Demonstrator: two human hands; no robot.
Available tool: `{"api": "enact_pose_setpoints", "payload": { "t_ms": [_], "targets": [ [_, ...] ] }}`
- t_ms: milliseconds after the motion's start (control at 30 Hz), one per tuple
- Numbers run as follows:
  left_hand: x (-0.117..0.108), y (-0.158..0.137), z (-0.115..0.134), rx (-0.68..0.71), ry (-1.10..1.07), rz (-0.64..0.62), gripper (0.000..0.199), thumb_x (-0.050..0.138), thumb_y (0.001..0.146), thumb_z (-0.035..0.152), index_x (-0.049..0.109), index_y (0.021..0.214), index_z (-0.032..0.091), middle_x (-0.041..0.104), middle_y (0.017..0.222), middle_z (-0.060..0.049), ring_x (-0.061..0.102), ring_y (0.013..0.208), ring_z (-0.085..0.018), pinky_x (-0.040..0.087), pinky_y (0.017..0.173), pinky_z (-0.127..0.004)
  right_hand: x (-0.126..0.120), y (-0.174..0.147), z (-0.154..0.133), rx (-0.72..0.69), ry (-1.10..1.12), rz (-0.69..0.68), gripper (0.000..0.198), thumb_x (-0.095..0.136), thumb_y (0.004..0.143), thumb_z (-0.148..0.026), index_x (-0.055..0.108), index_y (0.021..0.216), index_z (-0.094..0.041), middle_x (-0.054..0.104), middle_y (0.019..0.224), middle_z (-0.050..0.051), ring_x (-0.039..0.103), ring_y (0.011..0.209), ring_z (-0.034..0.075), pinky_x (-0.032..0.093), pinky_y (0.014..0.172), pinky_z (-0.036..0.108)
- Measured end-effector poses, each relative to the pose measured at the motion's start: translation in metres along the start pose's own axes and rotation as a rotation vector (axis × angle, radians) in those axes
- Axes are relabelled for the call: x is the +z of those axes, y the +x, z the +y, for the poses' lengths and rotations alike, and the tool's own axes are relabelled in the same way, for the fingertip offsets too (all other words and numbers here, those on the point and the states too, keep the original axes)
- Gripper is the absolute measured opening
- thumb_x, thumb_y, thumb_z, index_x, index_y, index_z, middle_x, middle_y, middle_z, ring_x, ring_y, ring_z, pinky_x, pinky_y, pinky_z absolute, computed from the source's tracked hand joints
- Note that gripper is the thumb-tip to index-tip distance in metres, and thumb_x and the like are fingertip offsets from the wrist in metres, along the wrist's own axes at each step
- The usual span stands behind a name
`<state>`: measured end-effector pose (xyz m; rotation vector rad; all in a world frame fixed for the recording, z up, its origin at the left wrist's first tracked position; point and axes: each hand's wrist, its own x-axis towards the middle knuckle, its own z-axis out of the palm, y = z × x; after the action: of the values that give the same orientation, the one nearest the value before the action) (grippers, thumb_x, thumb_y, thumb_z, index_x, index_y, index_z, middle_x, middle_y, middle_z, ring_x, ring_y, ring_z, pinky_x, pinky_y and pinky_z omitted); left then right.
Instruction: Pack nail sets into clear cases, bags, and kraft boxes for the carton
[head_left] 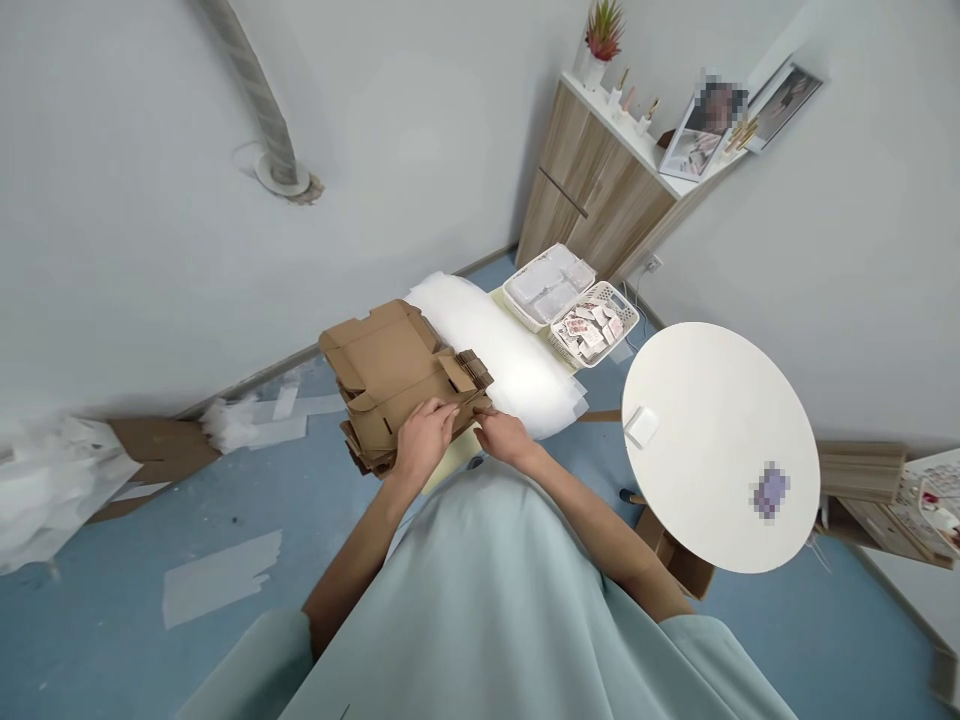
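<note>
The pale green tabletop (452, 458) shows only in strips, so crowding looks like the broadest hazard: a push at one end could shift whatever lies at the other. Across its middle lie the white sheets (499, 345), slick-looking and overhanging the near edge; a brushing forearm could drag them off. The stack of flat cardboard (386, 350) rests to their left, under the hands, its left side seeming to reach past the tabletop. Its layers are uneven, so pressure on that outer part could tip or fan them. Beyond the sheets stand two white baskets (625, 302), likely safe unless the sheets slide against them.

The left hand (424, 438) lies on the cardboard's near part, its fingers close together; whether they grip an edge, I cannot tell. The right hand (504, 436) is at the near right corner, fingers curled and narrow; their contact is hidden, so a pinch cannot be confirmed. Pulling unevenly there could crease the board or tear one of the small upright tabs (474, 368).
</note>
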<state>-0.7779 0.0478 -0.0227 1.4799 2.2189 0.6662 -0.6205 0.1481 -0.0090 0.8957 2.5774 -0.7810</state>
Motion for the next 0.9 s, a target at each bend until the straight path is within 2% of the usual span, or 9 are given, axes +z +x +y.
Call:
{"api": "enact_pose_setpoints", "payload": {
  "t_ms": [133,267,333,433,567,700,800,900],
  "targets": [
    [-0.035,-0.017,0.012,0.052,-0.044,0.164,0.038,0.044,0.108,0.039,0.079,0.122,0.031,0.078,0.114,-0.007,0.073,0.105,-0.027,0.059,0.092,-0.038,-0.003,0.003,-0.002,0.011,-0.04,-0.03,0.024,0.05,0.107,-0.021,0.072,0.118,-0.022,0.072,0.138,0.014,0.074,0.119,0.029,0.061,0.09,0.038],
    [-0.067,-0.024,0.024,0.203,-0.1,0.461,0.038,0.046,0.11,0.029,0.075,0.135,0.028,0.079,0.129,-0.004,0.076,0.117,-0.023,0.061,0.104,-0.038,-0.005,0.001,-0.001,-0.014,0.008,-0.041,0.024,0.052,0.108,-0.026,0.071,0.122,-0.021,0.071,0.14,0.013,0.072,0.123,0.03,0.06,0.093,0.038],
    [-0.079,-0.023,0.032,0.316,-0.093,0.59,0.039,0.049,0.109,0.023,0.072,0.141,0.027,0.078,0.131,-0.004,0.075,0.121,-0.023,0.061,0.107,-0.038,-0.01,-0.006,0.002,-0.049,0.101,0.009,0.027,0.054,0.108,-0.029,0.069,0.128,-0.021,0.072,0.139,0.012,0.071,0.125,0.03,0.059,0.096,0.039],
    [-0.091,-0.018,0.052,0.484,-0.061,0.679,0.047,0.05,0.108,0.015,0.064,0.15,0.03,0.076,0.136,-0.002,0.073,0.126,-0.023,0.061,0.11,-0.04,-0.03,-0.028,0.012,-0.08,0.323,0.218,0.031,0.055,0.107,-0.033,0.067,0.135,-0.024,0.073,0.138,0.009,0.073,0.12,0.028,0.058,0.101,0.04],
    [-0.092,-0.006,0.095,0.726,-0.038,0.624,0.057,0.047,0.108,0.007,0.054,0.159,0.031,0.073,0.142,-0.003,0.069,0.132,-0.023,0.06,0.113,-0.04,-0.081,-0.08,0.032,-0.04,0.666,0.63,0.036,0.054,0.107,-0.047,0.071,0.128,-0.023,0.077,0.128,0.01,0.075,0.11,0.024,0.062,0.092,0.037],
    [-0.07,0.008,0.149,0.955,-0.003,0.447,0.062,0.04,0.108,0.002,0.045,0.165,0.027,0.069,0.146,-0.006,0.063,0.14,-0.023,0.058,0.115,-0.039,-0.127,-0.15,0.064,0.045,0.811,0.953,0.046,0.062,0.101,-0.059,0.068,0.129,-0.023,0.079,0.119,0.01,0.074,0.114,0.025,0.062,0.091,0.038],
    [-0.038,0.018,0.194,1.11,-0.028,0.371,0.062,0.04,0.109,0.003,0.041,0.167,0.025,0.069,0.146,-0.008,0.061,0.141,-0.023,0.058,0.115,-0.039,-0.139,-0.202,0.097,0.114,0.85,1.028,0.059,0.073,0.093,-0.061,0.06,0.138,-0.025,0.079,0.113,0.008,0.075,0.11,0.025,0.062,0.094,0.042],
    [0.003,0.026,0.242,1.248,-0.068,0.286,0.061,0.042,0.11,0.006,0.038,0.168,0.024,0.069,0.146,-0.008,0.06,0.143,-0.024,0.059,0.114,-0.04,-0.136,-0.251,0.133,0.246,0.848,1.057,0.071,0.084,0.083,-0.057,0.057,0.141,-0.027,0.079,0.105,0.004,0.076,0.106,0.025,0.062,0.098,0.045]
  ]
}}
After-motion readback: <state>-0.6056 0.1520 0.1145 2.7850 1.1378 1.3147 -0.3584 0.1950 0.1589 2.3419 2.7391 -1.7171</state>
